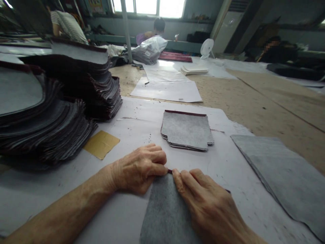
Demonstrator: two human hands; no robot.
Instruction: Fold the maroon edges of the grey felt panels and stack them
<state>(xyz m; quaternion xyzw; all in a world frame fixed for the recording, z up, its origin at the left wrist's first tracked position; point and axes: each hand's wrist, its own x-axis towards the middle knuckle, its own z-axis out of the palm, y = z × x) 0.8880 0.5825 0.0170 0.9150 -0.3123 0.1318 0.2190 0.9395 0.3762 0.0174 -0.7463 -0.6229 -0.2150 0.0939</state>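
Note:
A grey-backed sheet of material lies flat in front of me, its far edge showing a narrow dark red strip between my two hands. My left hand has its fingers curled closed at the left end of that edge, thumb and fingertips pressing on it. My right hand lies across the right part of the sheet, fingers bent together with the tips on the same edge. Just beyond the hands sits a small pile of cut grey pieces with notched corners and a dark red far edge.
Tall stacks of dark red, grey-backed pieces stand at the left. Near them lies a yellowish square. More grey sheets are on the right. Farther back are white sheets, a plastic bag, a white fan and several people.

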